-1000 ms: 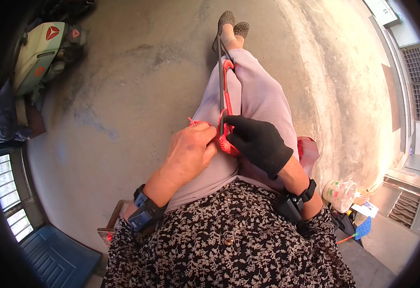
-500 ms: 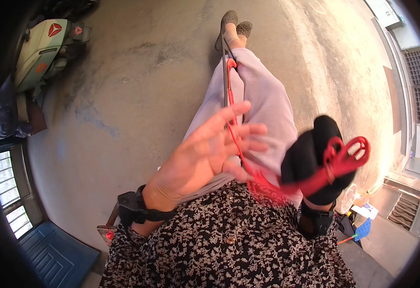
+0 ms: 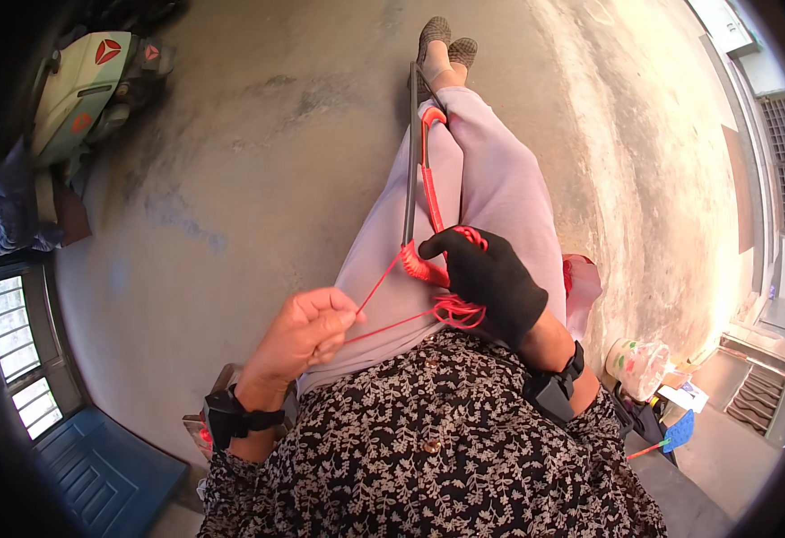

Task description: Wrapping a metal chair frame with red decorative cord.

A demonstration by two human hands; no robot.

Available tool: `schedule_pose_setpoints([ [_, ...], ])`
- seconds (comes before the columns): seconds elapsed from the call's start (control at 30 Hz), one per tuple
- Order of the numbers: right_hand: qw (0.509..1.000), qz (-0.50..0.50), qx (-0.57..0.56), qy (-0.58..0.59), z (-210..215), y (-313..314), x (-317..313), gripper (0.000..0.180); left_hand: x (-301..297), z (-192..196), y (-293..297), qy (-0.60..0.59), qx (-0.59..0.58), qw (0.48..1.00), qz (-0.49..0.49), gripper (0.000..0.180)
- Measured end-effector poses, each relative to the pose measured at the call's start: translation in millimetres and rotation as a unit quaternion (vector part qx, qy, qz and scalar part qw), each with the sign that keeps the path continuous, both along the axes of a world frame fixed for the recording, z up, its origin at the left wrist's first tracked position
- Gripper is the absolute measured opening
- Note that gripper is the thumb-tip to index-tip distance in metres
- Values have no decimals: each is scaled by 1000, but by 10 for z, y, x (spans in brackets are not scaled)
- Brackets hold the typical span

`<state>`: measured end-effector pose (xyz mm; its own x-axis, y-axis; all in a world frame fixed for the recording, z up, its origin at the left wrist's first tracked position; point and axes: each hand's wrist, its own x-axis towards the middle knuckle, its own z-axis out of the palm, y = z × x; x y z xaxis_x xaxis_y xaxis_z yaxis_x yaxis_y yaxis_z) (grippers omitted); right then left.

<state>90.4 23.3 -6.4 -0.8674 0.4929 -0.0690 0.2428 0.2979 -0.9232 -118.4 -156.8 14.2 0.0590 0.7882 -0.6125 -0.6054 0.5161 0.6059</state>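
A long, narrow dark frame point(image 3: 412, 170) lies along my legs, from near my shoes to my lap. Red cord is wound tightly round its near bend point(image 3: 422, 268) and along part of its right side. My right hand point(image 3: 496, 282), in a black glove, grips the frame at this bend, with a looped bundle of red cord point(image 3: 458, 311) in and under its fingers. To the left, my bare left hand point(image 3: 301, 334) is closed in a pinch on the cord point(image 3: 380, 286). One strand runs taut up to the bend, another back to the bundle.
A pale scooter point(image 3: 87, 94) stands at the far left, and a blue panel point(image 3: 110, 475) lies at the lower left. Right of me are a white patterned container point(image 3: 639, 366) and a blue fly swatter point(image 3: 678, 432). Something red point(image 3: 581, 276) sits beside my right leg.
My right hand has come left from beside my leg onto the frame's near bend with the cord bundle. My left hand has drawn back and closed from spread fingers onto the cord.
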Motion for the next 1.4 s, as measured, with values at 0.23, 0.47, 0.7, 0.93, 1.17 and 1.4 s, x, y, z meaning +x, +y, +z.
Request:
schedule_pose_setpoints([
  [0.23,943,-236,-207,106,304,221,159,33,-26,48,151,-179,205,962,34,19],
  [0.47,957,-269,107,-15,203,219,-77,22,198,65,787,74,182,977,80,35],
  [0.7,976,-171,-131,27,34,-5,-141,46,447,-95,872,349,171,915,110,34],
  [0.93,965,-169,-198,-35,293,89,-108,49,359,-202,804,513,163,843,4,24],
  [1.17,940,-172,295,5,469,201,-308,70,-211,284,605,118,139,960,212,27],
  [1.4,950,-24,-304,73,752,214,-456,13,-277,866,484,249,235,872,351,24],
])
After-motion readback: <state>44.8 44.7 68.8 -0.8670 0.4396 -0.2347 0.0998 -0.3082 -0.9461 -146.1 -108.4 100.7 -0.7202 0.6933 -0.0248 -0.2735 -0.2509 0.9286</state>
